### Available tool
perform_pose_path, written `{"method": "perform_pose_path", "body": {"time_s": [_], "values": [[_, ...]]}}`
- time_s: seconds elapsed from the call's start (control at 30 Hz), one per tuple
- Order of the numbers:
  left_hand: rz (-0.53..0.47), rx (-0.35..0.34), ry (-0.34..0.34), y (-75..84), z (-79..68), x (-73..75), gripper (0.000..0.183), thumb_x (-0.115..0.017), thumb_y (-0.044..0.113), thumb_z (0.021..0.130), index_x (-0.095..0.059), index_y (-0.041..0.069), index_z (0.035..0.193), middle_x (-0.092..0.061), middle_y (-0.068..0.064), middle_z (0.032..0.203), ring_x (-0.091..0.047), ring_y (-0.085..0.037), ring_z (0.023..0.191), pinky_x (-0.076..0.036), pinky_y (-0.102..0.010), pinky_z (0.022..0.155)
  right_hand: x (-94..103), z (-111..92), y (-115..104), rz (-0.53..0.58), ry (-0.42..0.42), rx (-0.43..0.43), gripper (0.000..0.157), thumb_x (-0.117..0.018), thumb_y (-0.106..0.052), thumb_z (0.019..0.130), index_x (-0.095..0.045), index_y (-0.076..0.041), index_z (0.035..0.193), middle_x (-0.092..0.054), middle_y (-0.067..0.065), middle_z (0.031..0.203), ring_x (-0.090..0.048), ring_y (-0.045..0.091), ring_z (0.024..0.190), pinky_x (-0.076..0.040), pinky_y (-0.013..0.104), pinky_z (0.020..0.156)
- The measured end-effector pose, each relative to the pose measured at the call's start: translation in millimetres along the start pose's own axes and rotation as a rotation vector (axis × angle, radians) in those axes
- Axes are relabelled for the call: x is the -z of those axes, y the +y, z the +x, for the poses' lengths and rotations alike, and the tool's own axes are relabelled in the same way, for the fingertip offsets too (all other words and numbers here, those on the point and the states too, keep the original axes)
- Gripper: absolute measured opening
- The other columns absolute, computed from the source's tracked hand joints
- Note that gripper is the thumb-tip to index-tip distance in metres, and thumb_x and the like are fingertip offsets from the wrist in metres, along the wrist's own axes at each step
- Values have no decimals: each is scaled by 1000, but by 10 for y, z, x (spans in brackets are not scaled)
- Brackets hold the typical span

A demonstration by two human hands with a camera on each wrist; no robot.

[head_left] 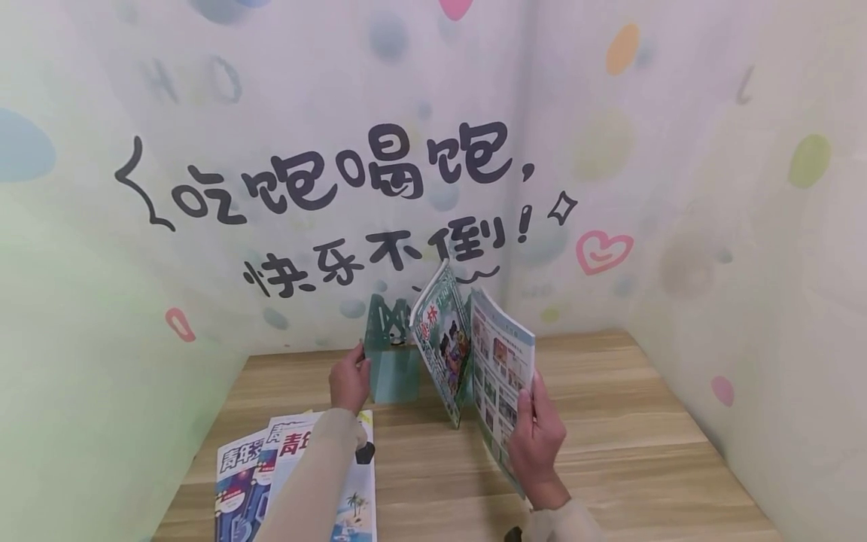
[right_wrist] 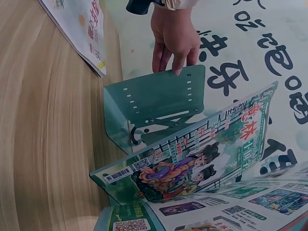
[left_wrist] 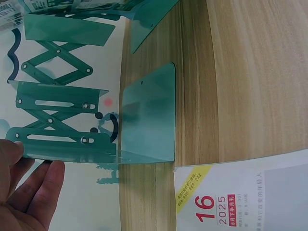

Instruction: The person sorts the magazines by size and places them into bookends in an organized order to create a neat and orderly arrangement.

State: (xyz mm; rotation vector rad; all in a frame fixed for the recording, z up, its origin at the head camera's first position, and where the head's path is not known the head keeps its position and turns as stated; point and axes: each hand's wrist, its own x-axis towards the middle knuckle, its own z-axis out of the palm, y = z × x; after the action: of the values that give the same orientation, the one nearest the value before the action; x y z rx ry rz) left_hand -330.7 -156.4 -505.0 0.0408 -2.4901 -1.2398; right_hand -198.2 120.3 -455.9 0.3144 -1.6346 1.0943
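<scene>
A green folding metal bookend (head_left: 395, 375) stands at the back of the table, its crossed bars stretched out between upright panels. My left hand (head_left: 350, 382) pinches the top of its left end panel between thumb and fingers, as the left wrist view (left_wrist: 31, 190) also shows. A magazine with an illustrated cover (head_left: 443, 339) stands tilted in the bookend, right of the left section. To its right, my right hand (head_left: 537, 436) grips the outer edge of a second magazine (head_left: 503, 357), upright with printed pictures facing left. The right wrist view shows both magazines leaning together at their lower part.
Several magazines (head_left: 237, 482) lie overlapped on the wooden table (head_left: 609, 421) at the front left, partly under my left forearm. A printed wall cloth (head_left: 379, 83) with lettering rises behind the bookend and along both sides.
</scene>
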Motion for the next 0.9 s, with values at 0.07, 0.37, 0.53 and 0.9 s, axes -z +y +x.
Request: {"method": "perform_pose_path", "body": {"time_s": [0.07,0.37,0.53,0.9], "values": [[0,1,0,-6,1,-9,40,-55,11,100,-52,8,140,-61,-17,128,-59,-35,115,-50,-49,93,-15,13,10,-8,9,4,47,-51,22,86,-54,9,131,-65,25,117,-67,36,100,-50,19,86],[-7,8,4,-27,12,-29,41,-55,12,100,-52,10,140,-61,-16,128,-60,-34,115,-51,-49,92,-144,-40,327,-26,70,15,45,-54,21,84,-59,7,127,-66,24,103,-64,34,90,-49,14,83],[-4,-4,5,-15,4,-20,41,-55,12,100,-52,8,140,-61,-16,128,-60,-34,115,-50,-49,92,-179,-88,446,-78,89,-21,48,-58,18,84,-61,0,129,-57,20,94,-54,26,87,-45,13,72],[-3,-9,4,-11,-3,8,40,-56,12,99,-52,7,139,-62,-18,127,-60,-36,114,-50,-50,92,-162,-52,375,-137,60,-87,38,-58,8,91,-61,-2,128,-51,15,90,-51,16,78,-44,10,62]]}}
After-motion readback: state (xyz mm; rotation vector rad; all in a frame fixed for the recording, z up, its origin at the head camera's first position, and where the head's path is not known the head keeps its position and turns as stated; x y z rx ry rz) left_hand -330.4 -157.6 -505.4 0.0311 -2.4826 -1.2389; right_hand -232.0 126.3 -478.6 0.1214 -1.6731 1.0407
